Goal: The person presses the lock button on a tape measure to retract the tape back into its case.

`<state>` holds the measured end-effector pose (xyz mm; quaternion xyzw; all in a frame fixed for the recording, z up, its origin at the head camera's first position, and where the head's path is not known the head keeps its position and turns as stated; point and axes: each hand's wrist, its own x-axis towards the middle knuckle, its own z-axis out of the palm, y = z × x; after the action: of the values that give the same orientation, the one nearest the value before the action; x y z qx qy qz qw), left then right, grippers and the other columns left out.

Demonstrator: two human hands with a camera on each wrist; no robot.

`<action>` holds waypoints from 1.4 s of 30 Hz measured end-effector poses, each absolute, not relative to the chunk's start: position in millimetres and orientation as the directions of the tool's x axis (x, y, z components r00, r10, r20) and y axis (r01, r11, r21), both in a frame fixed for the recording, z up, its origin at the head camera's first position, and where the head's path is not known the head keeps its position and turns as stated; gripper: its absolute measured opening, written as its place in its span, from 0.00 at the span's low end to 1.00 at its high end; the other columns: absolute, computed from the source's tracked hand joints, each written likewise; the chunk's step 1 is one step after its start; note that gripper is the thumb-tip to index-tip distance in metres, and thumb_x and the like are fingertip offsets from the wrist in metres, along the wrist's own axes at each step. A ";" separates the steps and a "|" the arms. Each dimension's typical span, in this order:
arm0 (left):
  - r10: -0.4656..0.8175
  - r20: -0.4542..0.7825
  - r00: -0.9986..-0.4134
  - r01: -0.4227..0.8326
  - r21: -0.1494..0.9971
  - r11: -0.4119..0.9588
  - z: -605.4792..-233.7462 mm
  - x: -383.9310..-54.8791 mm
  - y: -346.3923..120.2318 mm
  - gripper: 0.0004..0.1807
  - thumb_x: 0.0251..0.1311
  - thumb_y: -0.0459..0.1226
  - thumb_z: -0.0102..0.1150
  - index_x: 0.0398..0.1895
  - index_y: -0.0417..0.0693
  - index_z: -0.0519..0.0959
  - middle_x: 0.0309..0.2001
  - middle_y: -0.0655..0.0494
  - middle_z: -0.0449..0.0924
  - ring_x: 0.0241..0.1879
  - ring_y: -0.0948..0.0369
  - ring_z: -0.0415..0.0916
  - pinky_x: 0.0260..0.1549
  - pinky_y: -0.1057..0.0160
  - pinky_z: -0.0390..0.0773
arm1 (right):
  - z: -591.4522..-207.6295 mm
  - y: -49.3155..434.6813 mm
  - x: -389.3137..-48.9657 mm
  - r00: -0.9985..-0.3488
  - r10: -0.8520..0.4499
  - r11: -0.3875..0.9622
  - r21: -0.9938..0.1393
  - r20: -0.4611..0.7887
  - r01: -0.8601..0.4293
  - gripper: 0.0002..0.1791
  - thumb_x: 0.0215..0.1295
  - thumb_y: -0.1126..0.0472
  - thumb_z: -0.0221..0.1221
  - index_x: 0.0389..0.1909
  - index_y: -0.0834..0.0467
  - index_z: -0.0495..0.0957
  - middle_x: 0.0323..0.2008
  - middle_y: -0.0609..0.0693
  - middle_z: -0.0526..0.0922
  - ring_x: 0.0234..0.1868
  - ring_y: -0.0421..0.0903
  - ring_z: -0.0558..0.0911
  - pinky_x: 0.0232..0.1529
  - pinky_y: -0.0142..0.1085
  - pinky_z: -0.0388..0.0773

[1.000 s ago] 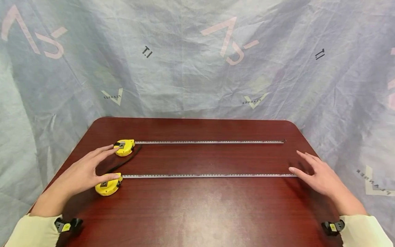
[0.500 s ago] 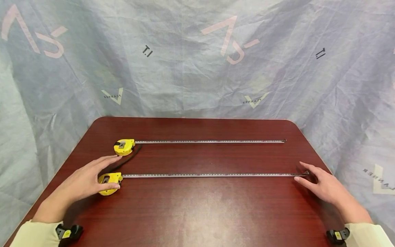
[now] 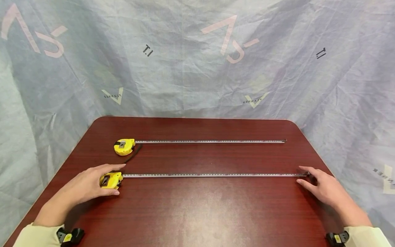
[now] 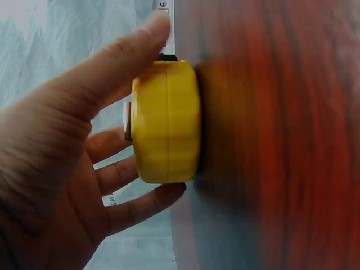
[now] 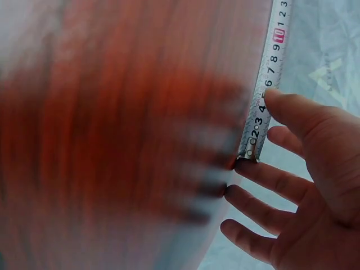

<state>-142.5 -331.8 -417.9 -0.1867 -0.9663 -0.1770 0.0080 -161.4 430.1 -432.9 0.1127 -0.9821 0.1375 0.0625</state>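
Left hand [image 3: 87, 184] loose around yellow tape measure [image 3: 111, 180]; right hand [image 3: 325, 187], well apart, loose by tape end [image 5: 251, 149]. Shiny brown table [image 3: 197, 206] beneath both; wrinkly printed cloth [image 3: 182, 75] beyond.

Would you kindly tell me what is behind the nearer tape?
Beyond the nearer tape come fingers of the left grip, then a dark cord and the farther tape on the table. The grip covers the cord's near part, so its course there cannot be seen.
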 end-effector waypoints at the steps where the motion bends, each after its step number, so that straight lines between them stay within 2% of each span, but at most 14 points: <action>1: 0.360 0.080 -0.929 0.365 0.336 0.868 -417.5 -142.2 -331.2 0.45 0.46 0.64 0.77 0.69 0.61 0.77 0.61 0.54 0.80 0.57 0.51 0.79 0.51 0.42 0.77 | -433.1 429.5 -161.1 -0.964 -0.208 0.936 -0.252 0.164 -0.245 0.29 0.65 0.53 0.71 0.62 0.62 0.77 0.46 0.62 0.83 0.45 0.63 0.81 0.42 0.62 0.74; 6: 0.388 0.102 -0.916 0.399 0.316 0.861 -417.4 -141.7 -328.7 0.38 0.49 0.51 0.81 0.66 0.62 0.80 0.58 0.58 0.82 0.54 0.55 0.80 0.48 0.46 0.79 | -433.3 427.8 -160.1 -0.956 -0.216 0.936 -0.236 0.197 -0.260 0.27 0.62 0.59 0.73 0.60 0.61 0.79 0.39 0.55 0.84 0.39 0.58 0.82 0.38 0.59 0.76; 9: 0.418 0.131 -0.899 0.438 0.299 0.848 -418.6 -142.6 -328.1 0.34 0.49 0.47 0.82 0.63 0.62 0.82 0.55 0.62 0.83 0.50 0.61 0.80 0.46 0.50 0.80 | -433.2 427.4 -160.4 -0.950 -0.223 0.935 -0.228 0.218 -0.272 0.26 0.60 0.62 0.73 0.59 0.60 0.80 0.36 0.52 0.84 0.37 0.57 0.82 0.37 0.58 0.76; 16: 0.434 0.163 -0.886 0.464 0.312 0.829 -420.9 -144.2 -328.6 0.23 0.50 0.45 0.82 0.50 0.65 0.84 0.46 0.68 0.83 0.39 0.69 0.75 0.37 0.60 0.78 | -434.2 427.3 -162.2 -0.921 -0.209 0.934 -0.211 0.328 -0.288 0.21 0.55 0.68 0.74 0.51 0.57 0.85 0.39 0.60 0.86 0.33 0.58 0.82 0.30 0.54 0.75; 22: 0.518 0.308 -0.798 0.596 0.282 0.751 -416.4 -149.0 -331.5 0.20 0.45 0.37 0.84 0.40 0.64 0.85 0.42 0.75 0.81 0.38 0.73 0.76 0.37 0.73 0.74 | -432.4 429.8 -163.3 -0.898 -0.199 0.930 -0.214 0.392 -0.299 0.18 0.54 0.71 0.73 0.46 0.56 0.87 0.36 0.56 0.84 0.30 0.54 0.80 0.27 0.46 0.72; 25: 0.548 0.339 -0.764 0.638 0.275 0.719 -409.6 -152.3 -333.1 0.20 0.45 0.35 0.84 0.40 0.62 0.86 0.44 0.73 0.82 0.40 0.72 0.78 0.39 0.77 0.73 | -430.2 430.5 -164.2 -0.891 -0.185 0.930 -0.218 0.414 -0.295 0.16 0.54 0.71 0.74 0.44 0.55 0.88 0.35 0.54 0.84 0.30 0.54 0.80 0.26 0.45 0.71; 30: 0.575 0.333 -0.747 0.661 0.279 0.697 -396.5 -156.7 -335.5 0.20 0.45 0.35 0.83 0.43 0.61 0.88 0.46 0.68 0.83 0.41 0.70 0.80 0.37 0.76 0.74 | -423.9 433.1 -166.5 -0.886 -0.176 0.931 -0.219 0.429 -0.291 0.12 0.54 0.71 0.74 0.36 0.52 0.88 0.35 0.54 0.86 0.29 0.52 0.80 0.27 0.46 0.72; 35: 0.606 0.335 -0.721 0.687 0.233 0.688 -385.2 -162.3 -335.7 0.24 0.42 0.38 0.85 0.45 0.65 0.88 0.48 0.61 0.84 0.43 0.67 0.81 0.39 0.77 0.75 | -413.3 440.0 -170.0 -0.860 -0.188 0.930 -0.196 0.475 -0.312 0.13 0.52 0.71 0.74 0.32 0.50 0.88 0.34 0.52 0.86 0.27 0.38 0.77 0.26 0.41 0.71; 38: 0.631 0.339 -0.698 0.709 0.210 0.673 -379.8 -165.7 -334.6 0.26 0.40 0.38 0.86 0.46 0.65 0.87 0.49 0.61 0.84 0.44 0.67 0.81 0.41 0.77 0.74 | -407.2 445.0 -173.0 -0.845 -0.196 0.928 -0.184 0.497 -0.324 0.12 0.52 0.72 0.74 0.32 0.51 0.88 0.33 0.52 0.87 0.26 0.31 0.75 0.25 0.35 0.70; 42: 0.655 0.337 -0.676 0.731 0.189 0.656 -374.1 -168.0 -332.4 0.27 0.39 0.37 0.86 0.47 0.63 0.87 0.49 0.62 0.83 0.45 0.66 0.82 0.43 0.78 0.72 | -400.1 450.9 -176.0 -0.845 -0.192 0.923 -0.201 0.500 -0.329 0.12 0.53 0.73 0.73 0.33 0.53 0.88 0.34 0.54 0.87 0.26 0.26 0.75 0.25 0.26 0.69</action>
<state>-168.0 -332.4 -374.1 -0.3842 -0.9020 -0.1560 0.1206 -176.0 450.9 -400.1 0.1369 -0.9500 0.1408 0.2428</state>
